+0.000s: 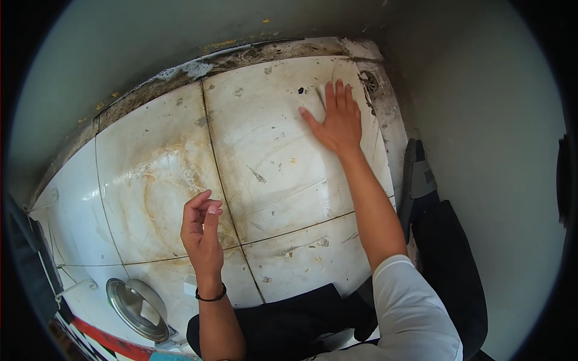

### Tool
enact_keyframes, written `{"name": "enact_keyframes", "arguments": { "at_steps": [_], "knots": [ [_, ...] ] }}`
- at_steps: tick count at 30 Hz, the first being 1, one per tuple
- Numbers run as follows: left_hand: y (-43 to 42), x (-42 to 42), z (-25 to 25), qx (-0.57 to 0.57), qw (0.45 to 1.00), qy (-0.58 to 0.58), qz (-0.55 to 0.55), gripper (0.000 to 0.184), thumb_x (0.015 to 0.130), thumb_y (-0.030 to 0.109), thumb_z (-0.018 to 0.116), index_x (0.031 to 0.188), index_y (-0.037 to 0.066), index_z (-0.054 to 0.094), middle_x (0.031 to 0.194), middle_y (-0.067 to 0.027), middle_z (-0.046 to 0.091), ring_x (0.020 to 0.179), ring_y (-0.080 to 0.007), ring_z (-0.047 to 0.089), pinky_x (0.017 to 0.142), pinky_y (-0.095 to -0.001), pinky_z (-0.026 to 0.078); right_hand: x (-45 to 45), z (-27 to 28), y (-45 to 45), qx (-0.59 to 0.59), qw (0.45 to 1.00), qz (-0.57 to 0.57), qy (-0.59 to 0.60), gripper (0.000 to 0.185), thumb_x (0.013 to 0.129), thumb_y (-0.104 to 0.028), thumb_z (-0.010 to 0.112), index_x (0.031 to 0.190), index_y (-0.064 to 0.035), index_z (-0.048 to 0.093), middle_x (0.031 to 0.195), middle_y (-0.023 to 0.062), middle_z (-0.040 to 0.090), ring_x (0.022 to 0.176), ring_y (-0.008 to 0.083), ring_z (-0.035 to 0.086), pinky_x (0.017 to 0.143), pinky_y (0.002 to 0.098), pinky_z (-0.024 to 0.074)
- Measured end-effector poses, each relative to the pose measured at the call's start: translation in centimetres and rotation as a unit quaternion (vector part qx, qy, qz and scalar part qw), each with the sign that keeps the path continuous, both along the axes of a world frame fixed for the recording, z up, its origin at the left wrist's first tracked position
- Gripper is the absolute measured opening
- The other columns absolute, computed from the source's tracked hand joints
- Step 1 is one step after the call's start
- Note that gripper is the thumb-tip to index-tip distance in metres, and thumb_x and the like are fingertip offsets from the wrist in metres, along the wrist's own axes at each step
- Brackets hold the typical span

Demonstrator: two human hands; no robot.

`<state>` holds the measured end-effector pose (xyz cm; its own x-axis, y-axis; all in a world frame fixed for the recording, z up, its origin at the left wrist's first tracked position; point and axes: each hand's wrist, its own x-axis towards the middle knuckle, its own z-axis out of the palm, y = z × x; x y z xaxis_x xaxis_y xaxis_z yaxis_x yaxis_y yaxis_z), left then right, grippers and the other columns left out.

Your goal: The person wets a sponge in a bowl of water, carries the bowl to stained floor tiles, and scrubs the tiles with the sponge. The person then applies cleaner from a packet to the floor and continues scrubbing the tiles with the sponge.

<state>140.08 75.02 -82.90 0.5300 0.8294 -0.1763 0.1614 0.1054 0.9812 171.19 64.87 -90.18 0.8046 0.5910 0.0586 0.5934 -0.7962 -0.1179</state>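
Note:
My right hand [342, 123] lies palm down on the stained white tile floor [271, 150], fingers stretched forward and thumb spread to the left. A thin dark line shows between its thumb and index finger; I cannot make out what it is. Beside the fingertips, a small black spot [301, 90] marks the tile. My left hand [201, 228], with a black band [211, 293] on its wrist, is raised over the tiles near a grout line. Its fingers are loosely curled, and nothing shows in them. A small whitish block [190, 286] sits beside that wrist.
A metal bowl [158, 301] stands at the lower left. A round drain [368, 81] lies in the far right corner. Grey walls [481, 120] rise behind and to the right, with foam [192, 69] along the far dirty edge. A shoe [421, 180] is at right.

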Motion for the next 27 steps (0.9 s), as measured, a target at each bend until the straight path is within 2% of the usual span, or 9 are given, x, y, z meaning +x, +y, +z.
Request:
{"name": "enact_keyframes", "arguments": {
  "at_steps": [3,6,10,12,15,18,21,24,27],
  "knots": [
    [0.4,-0.1,0.1,0.003,1.0,0.005,0.003,0.026,0.098,0.012,0.057,0.121,0.0,0.059,0.101,-0.0061,0.065,0.091,-0.0128,0.058,0.086,-0.0278,0.046,9.1,0.9,4.9,-0.009,0.997,-0.064,0.046,0.101,0.088,-0.079,0.031,0.156,-0.0051,0.019,0.164,0.0151,0.014,0.152,0.0279,0.009,0.122,0.0417,0.012],
    [1.1,-0.2,0.3,0.017,1.0,-0.011,0.021,0.028,0.098,0.01,0.056,0.124,0.0,0.056,0.1,-0.007,0.064,0.091,-0.0125,0.058,0.086,-0.0276,0.046,7.1,0.9,5.2,0.0,0.994,-0.091,0.063,0.101,0.089,-0.079,0.029,0.157,-0.0052,0.018,0.164,0.0151,0.013,0.152,0.0284,0.007,0.122,0.0423,0.0102],
    [0.9,-0.1,0.7,0.055,0.99,-0.081,0.1,0.032,0.099,0.011,0.054,0.128,0.0,0.053,0.096,-0.0081,0.064,0.086,-0.0132,0.06,0.085,-0.0288,0.048,-9.9,0.6,1.6,0.038,0.999,-0.004,0.023,0.1,0.085,-0.068,0.057,0.154,-0.0037,0.025,0.161,0.0205,0.019,0.15,0.0346,0.016,0.119,0.0513,0.0177],
    [0.8,-0.4,0.9,0.067,0.986,-0.092,0.119,0.034,0.098,0.01,0.053,0.13,0.0,0.051,0.096,-0.0084,0.064,0.084,-0.0133,0.06,0.084,-0.0288,0.048,-18.0,1.8,-0.1,0.046,0.995,0.049,0.075,0.101,0.083,-0.068,0.059,0.154,-0.0035,0.026,0.161,0.021,0.02,0.149,0.0364,0.017,0.118,0.0528,0.0194],
    [1.0,-0.9,1.2,0.066,0.984,-0.106,0.124,0.034,0.098,0.01,0.053,0.13,-0.001,0.051,0.096,-0.0086,0.064,0.083,-0.0133,0.06,0.082,-0.0287,0.049,-19.1,2.1,0.6,0.058,0.989,0.1,0.092,0.1,0.084,-0.069,0.058,0.153,-0.0037,0.027,0.16,0.021,0.021,0.149,0.0372,0.018,0.118,0.0525,0.0196],
    [1.2,-1.2,1.3,0.06,0.983,-0.114,0.133,0.033,0.098,0.01,0.052,0.129,-0.001,0.051,0.095,-0.0091,0.064,0.082,-0.0134,0.06,0.08,-0.0282,0.049,-8.7,-0.2,5.2,0.03,0.997,0.074,-0.009,0.099,0.087,-0.071,0.049,0.155,-0.0034,0.024,0.161,0.0187,0.02,0.15,0.0333,0.016,0.12,0.0476,0.0163],
    [2.0,-1.3,1.3,0.067,0.978,-0.135,0.143,0.033,0.098,0.011,0.052,0.129,-0.001,0.051,0.094,-0.009,0.064,0.082,-0.0132,0.06,0.079,-0.028,0.049,0.5,0.5,9.1,-0.034,0.998,-0.048,0.033,0.099,0.089,-0.077,0.032,0.156,-0.0051,0.019,0.164,0.0153,0.014,0.152,0.0292,0.009,0.122,0.0422,0.0117],
    [2.6,-1.6,1.9,0.064,0.968,-0.162,0.18,0.034,0.097,0.01,0.052,0.129,-0.002,0.05,0.094,-0.0099,0.064,0.082,-0.0135,0.059,0.078,-0.0284,0.049,-4.0,-0.3,8.0,-0.001,1.0,-0.026,0.005,0.098,0.089,-0.074,0.04,0.155,-0.0043,0.022,0.163,0.0165,0.017,0.151,0.0307,0.012,0.121,0.0452,0.0138],
    [2.6,-2.4,1.6,0.068,0.953,-0.22,0.195,0.038,0.092,0.004,0.052,0.13,-0.003,0.048,0.093,-0.012,0.063,0.086,-0.0143,0.058,0.079,-0.029,0.051,-16.6,0.8,4.5,0.04,0.996,0.074,0.014,0.098,0.084,-0.068,0.057,0.152,-0.0033,0.03,0.16,0.0182,0.024,0.149,0.0336,0.02,0.119,0.0513,0.0183]
  ]
}}
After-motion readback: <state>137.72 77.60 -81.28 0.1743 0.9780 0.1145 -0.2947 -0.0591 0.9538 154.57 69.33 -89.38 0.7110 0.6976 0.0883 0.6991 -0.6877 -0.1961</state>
